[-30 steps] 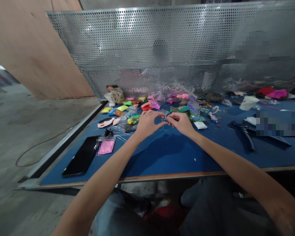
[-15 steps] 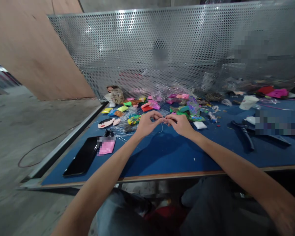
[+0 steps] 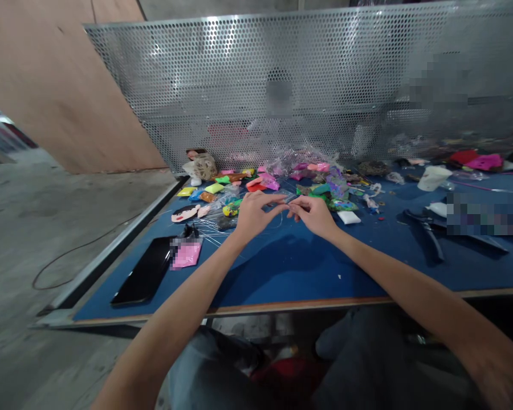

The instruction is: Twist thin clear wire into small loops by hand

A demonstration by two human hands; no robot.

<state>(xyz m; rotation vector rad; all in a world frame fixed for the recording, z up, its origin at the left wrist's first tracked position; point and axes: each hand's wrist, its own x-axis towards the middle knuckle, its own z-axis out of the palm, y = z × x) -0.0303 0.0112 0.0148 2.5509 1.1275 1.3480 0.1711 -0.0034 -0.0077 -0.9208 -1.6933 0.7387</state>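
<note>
Above the blue tabletop [image 3: 282,276] my two hands meet at the fingertips. The thumb and index finger of my left hand [image 3: 255,216] are stretched out with a gap between them, the thumb tip close to my right fingers. My right hand [image 3: 314,215] has its thumb and fingers pinched together on a thin wire [image 3: 281,221], which shows only as a faint curve hanging below; its end is hidden by the fingers. More thin wires [image 3: 207,230] lie fanned out left of my left hand, near a flat clay face [image 3: 186,213] with dark hair and red lips.
A black phone [image 3: 143,273] and a pink packet [image 3: 187,254] lie at the left. Colourful clay packets [image 3: 214,188] and crumpled plastic [image 3: 301,162] fill the back, before a perforated metal panel [image 3: 239,74]. Dark-handled pliers [image 3: 427,236] and a white packet [image 3: 349,217] lie at the right.
My left thumb and index finger have parted from their pinch and straightened. The wire's curve below the hands shows more faintly. My right hand stays nearly in place, still pinched.
</note>
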